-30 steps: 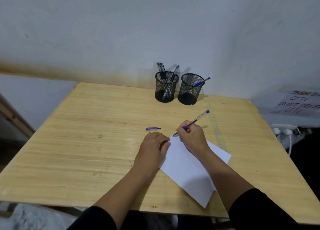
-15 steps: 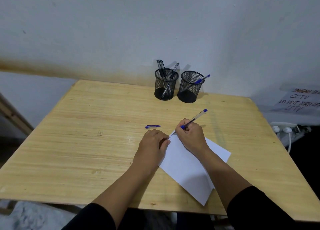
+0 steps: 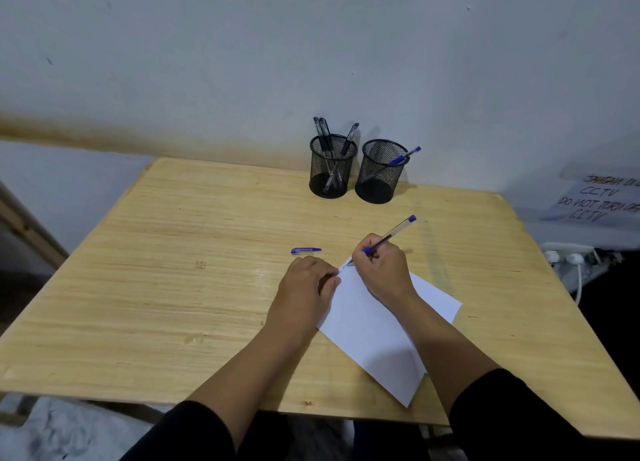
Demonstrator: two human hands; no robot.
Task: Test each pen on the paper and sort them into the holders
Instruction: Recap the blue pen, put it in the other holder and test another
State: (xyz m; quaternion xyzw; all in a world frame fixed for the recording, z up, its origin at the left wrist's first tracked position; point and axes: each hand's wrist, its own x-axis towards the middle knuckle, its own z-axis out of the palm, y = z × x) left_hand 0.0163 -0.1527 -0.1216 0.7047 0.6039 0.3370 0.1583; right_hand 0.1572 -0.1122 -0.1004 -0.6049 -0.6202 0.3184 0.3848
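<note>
A person's right hand [image 3: 381,270] pinches a clear pen [image 3: 388,237] with a blue end low on the barrel, its tip on the far corner of a white sheet of paper [image 3: 374,329], just beyond the curled fingers [image 3: 329,280] of the left hand [image 3: 304,287], which press the sheet's edge to the wooden table [image 3: 173,287]. To test well, the left hand likely needs to keep the paper pinned while the pen makes a short, light stroke. One blue cap [image 3: 306,251] lies just past the left knuckles. Two mesh holders stand well beyond the fingertips: the left holder [image 3: 332,169] carries three dark pens [image 3: 327,138], the right holder [image 3: 381,173] one blue pen [image 3: 403,156].
</note>
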